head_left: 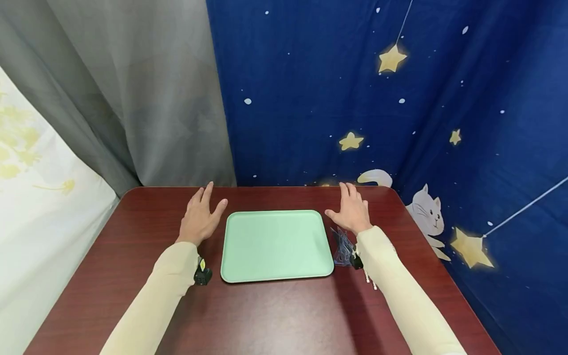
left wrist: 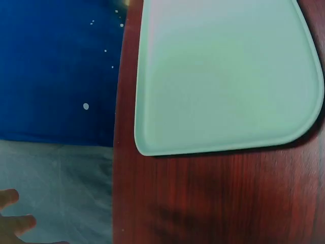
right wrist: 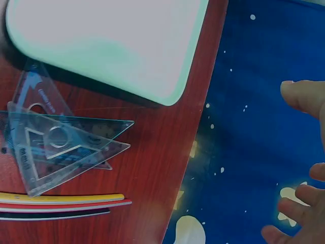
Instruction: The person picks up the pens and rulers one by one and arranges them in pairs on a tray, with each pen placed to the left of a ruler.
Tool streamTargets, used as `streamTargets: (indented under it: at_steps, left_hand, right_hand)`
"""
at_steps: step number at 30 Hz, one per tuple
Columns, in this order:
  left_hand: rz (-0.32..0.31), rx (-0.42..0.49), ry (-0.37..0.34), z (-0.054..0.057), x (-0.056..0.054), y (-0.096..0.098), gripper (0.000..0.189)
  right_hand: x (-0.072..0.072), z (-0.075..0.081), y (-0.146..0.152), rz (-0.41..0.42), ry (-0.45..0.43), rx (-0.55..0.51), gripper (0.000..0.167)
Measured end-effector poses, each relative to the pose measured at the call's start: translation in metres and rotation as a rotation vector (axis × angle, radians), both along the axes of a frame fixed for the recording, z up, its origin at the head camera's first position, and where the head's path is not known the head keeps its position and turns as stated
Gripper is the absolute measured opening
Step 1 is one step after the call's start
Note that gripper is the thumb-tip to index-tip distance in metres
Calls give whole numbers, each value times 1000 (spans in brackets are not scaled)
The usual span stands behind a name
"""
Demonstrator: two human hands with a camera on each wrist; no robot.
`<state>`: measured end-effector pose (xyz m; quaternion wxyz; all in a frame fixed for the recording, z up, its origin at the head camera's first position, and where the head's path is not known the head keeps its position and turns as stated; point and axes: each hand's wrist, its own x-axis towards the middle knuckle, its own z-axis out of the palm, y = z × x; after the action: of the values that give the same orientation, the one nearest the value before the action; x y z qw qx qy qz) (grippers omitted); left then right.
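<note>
A pale green rectangular tray (head_left: 277, 244) lies on the table between the two hands. To its left, my left hand (head_left: 198, 217) is held with fingers spread and nothing in them; some of its fingertips show at the lower left of the left wrist view. My right hand (head_left: 351, 209) is on the tray's right side, fingers extended and empty. Several clear plastic set squares (right wrist: 76, 152) overlap in a pile by the tray's right edge, partly covered by the right wrist in the head view. Beside them, thin strips (right wrist: 66, 199) in yellow, red and black lie side by side.
The dark red wooden table (head_left: 284, 315) has rounded far corners. Behind it hang a grey curtain (head_left: 173, 98) and a blue curtain (head_left: 301, 98) with stars and a cat. White patterned cloth (head_left: 44, 217) hangs at the left. Each wrist carries a small black camera.
</note>
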<state>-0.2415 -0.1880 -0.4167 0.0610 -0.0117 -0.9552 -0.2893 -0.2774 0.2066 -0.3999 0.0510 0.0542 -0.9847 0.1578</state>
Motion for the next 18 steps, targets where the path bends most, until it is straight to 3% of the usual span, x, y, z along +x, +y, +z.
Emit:
streamTargets:
  at_steps: [12,18]
  left_hand:
    - [44,220,-33,-17,9,-8,72]
    - [8,381,-179,-23,12,-11,65]
  right_hand:
    - [19,-11,27,-14,-65,-124,86]
    - [30,-16,38,-2,-124,-137,80]
